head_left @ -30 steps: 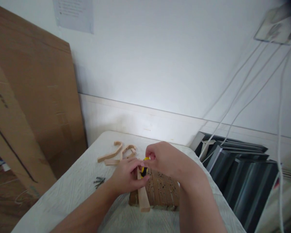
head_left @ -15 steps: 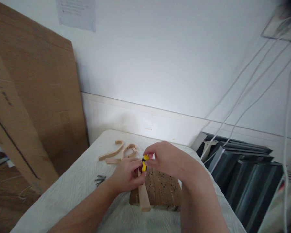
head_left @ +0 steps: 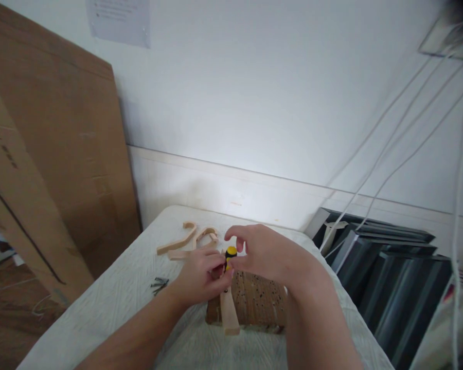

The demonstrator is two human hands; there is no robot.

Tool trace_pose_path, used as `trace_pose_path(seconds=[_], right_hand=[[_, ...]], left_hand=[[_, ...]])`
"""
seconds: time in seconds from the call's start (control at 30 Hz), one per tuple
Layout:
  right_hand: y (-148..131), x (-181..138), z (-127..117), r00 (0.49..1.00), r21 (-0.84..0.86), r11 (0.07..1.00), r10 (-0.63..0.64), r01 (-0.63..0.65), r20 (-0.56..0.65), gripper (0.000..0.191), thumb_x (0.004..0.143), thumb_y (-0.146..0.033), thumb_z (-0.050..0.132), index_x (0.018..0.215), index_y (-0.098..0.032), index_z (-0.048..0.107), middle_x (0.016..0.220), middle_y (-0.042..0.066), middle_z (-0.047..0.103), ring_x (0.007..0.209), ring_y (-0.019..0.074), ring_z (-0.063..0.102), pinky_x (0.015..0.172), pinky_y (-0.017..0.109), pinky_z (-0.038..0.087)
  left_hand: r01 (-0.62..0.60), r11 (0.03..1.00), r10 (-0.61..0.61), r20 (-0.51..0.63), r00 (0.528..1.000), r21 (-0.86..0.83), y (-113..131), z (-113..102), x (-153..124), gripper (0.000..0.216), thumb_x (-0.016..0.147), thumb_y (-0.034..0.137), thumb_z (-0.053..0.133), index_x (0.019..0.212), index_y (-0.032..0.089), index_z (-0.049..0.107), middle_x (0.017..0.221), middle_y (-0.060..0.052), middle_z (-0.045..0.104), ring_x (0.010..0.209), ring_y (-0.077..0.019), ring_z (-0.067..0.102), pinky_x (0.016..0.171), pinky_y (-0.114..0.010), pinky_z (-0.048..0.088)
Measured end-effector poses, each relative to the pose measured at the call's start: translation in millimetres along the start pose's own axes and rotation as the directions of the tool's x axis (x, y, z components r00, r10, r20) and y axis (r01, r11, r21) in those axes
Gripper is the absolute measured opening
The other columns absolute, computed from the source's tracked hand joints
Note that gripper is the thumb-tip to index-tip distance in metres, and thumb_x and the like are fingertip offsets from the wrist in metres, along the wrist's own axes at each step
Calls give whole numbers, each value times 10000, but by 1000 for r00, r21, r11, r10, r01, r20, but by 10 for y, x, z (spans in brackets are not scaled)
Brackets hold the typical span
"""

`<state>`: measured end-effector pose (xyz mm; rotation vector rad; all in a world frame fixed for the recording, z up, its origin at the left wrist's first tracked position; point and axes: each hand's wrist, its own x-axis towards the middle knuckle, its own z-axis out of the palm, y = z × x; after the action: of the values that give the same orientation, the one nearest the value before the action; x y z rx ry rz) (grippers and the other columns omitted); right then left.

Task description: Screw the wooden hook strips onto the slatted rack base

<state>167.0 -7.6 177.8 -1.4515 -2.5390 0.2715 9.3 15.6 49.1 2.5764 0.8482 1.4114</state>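
Observation:
A small yellow-and-black screwdriver point(head_left: 230, 255) stands upright over a pale wooden strip point(head_left: 229, 314) that lies on a speckled brown wooden block point(head_left: 256, 303). My right hand point(head_left: 263, 253) pinches the screwdriver's yellow top with fingertips. My left hand point(head_left: 200, 275) is curled round the far end of the strip, at the foot of the screwdriver. The screwdriver's tip is hidden behind my fingers.
Curved pale wooden pieces point(head_left: 185, 241) lie farther back on the white textured table point(head_left: 111, 303). Several dark screws point(head_left: 159, 285) sit to the left. A large cardboard sheet point(head_left: 57, 154) leans at the left. Dark panels point(head_left: 389, 267) and hanging white cables point(head_left: 389, 139) are on the right.
My right hand's fingers have shifted round the screwdriver's top, and the index finger now lifts off. The left hand and the strip stay put.

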Motion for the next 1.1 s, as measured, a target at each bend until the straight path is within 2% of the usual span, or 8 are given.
trace_pose_path(seconds=[0.07, 0.13, 0.2, 0.3, 0.47, 0.6, 0.8, 1.1], right_hand=[[1, -9, -15, 999, 19, 1000, -24, 23, 22, 141, 756, -233, 624, 843, -179, 720, 703, 26, 675, 588, 114, 526, 540, 235, 319], [4, -13, -22, 999, 5, 999, 39, -39, 25, 150, 770, -281, 616, 767, -171, 718, 650, 26, 656, 546, 111, 499, 515, 242, 299], [10, -13, -20, 996, 7, 996, 90, -90, -12, 187, 755, -323, 640, 825, -172, 724, 687, 35, 670, 561, 119, 512, 522, 244, 308], [16, -15, -19, 1000, 50, 998, 23, -23, -12, 214, 755, -221, 614, 937, -196, 723, 749, 28, 692, 600, 115, 542, 556, 230, 335], [3, -31, -33, 1000, 20, 999, 31, -31, 2, 166, 766, -214, 585, 851, -176, 721, 682, 28, 670, 576, 115, 531, 538, 229, 325], [-20, -48, -57, 1000, 66, 998, 11, -11, 1, 288, 737, -208, 603, 1009, -180, 695, 756, 38, 691, 618, 125, 555, 568, 227, 348], [-6, -50, -48, 1000, 1, 1000, 7, -7, 25, 121, 763, -224, 590, 750, -159, 692, 636, 23, 643, 534, 101, 485, 525, 234, 299], [-11, -36, -32, 992, -35, 993, 111, -109, 54, 193, 778, -338, 630, 805, -164, 709, 686, 40, 666, 565, 118, 519, 516, 248, 302]], left_hand=[[-23, 999, 24, 26, 999, -25, 22, 0, 17, 260, 818, 214, 491, 564, 165, 510, 520, -11, 534, 523, -118, 488, 518, -230, 346], [-42, 999, 42, 14, 999, -35, 37, 5, 28, 216, 802, 228, 518, 597, 161, 534, 536, -12, 546, 538, -125, 498, 528, -234, 355], [-35, 999, 35, -14, 999, -25, 40, 10, 30, 186, 793, 224, 542, 619, 160, 549, 536, -6, 549, 531, -120, 496, 527, -230, 356], [-22, 1000, 22, -2, 1000, -17, 31, 4, 20, 239, 815, 204, 494, 578, 169, 508, 523, -4, 539, 510, -112, 480, 506, -225, 337], [-35, 999, 35, 7, 999, 31, 28, -19, 9, 226, 798, 280, 541, 602, 175, 500, 535, 5, 534, 505, -111, 471, 491, -222, 326], [-29, 999, 31, -41, 999, 43, 29, 11, 10, 245, 816, 224, 536, 580, 167, 499, 512, 10, 527, 493, -101, 473, 495, -211, 332], [1, 1000, -1, -23, 1000, 4, 55, 17, 10, 225, 782, 260, 591, 593, 156, 529, 523, 11, 515, 496, -104, 479, 491, -215, 344], [-29, 1000, 29, -29, 999, 7, 80, 9, 24, 213, 821, 249, 574, 634, 150, 595, 514, 19, 516, 482, -94, 476, 485, -205, 339]])
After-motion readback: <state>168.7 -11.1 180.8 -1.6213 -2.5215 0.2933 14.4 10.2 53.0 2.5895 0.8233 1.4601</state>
